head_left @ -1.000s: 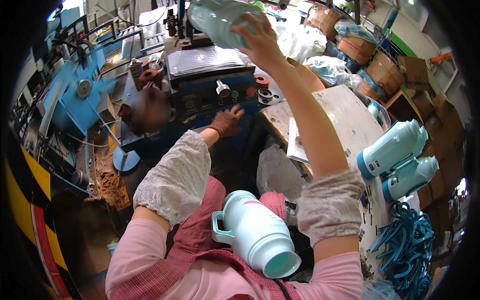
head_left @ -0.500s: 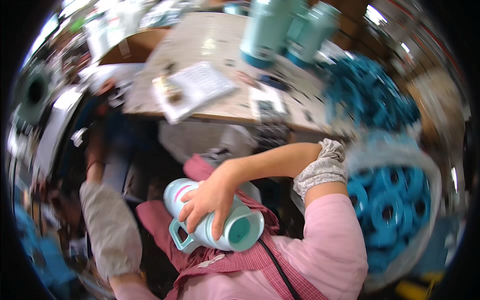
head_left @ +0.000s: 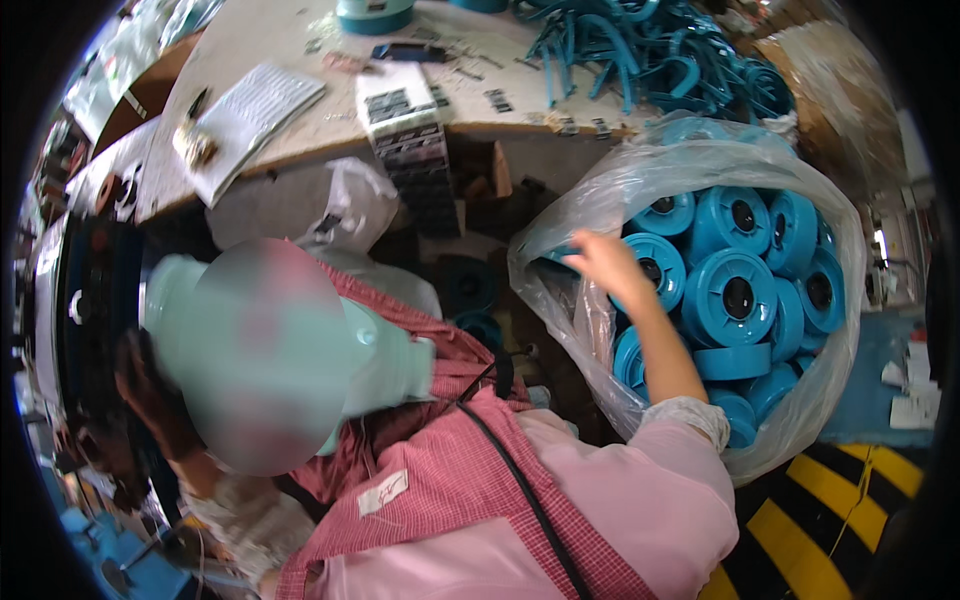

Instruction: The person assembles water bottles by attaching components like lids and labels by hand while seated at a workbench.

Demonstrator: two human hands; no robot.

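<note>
A pale mint-green jug or bottle (head_left: 388, 362) lies sideways across my lap, its narrower end toward the right. A blurred patch hides much of its middle. My left hand (head_left: 150, 390), in deep shadow, is against the jug's left end and grips it. At the right, my right hand (head_left: 608, 265) is over the near-left part of an open clear plastic bag (head_left: 540, 225), fingers stretched out and nothing visible in them. Inside the bag are several round blue caps (head_left: 735, 297) with dark centres; the nearest ones lie just beside my right hand.
A worktable (head_left: 290, 35) runs across the far side, bearing a pile of blue strap-like loops (head_left: 660, 60), a bubble-wrap packet (head_left: 255, 110) and a mint-and-teal container (head_left: 375, 15). A box-like stack (head_left: 415, 160) hangs at its edge. Yellow-and-black floor stripes (head_left: 800, 520) show lower right.
My right hand has let go of the jug and moved right to the bag. The jug has shifted left, and my left hand now meets its end. The view has turned toward the right.
</note>
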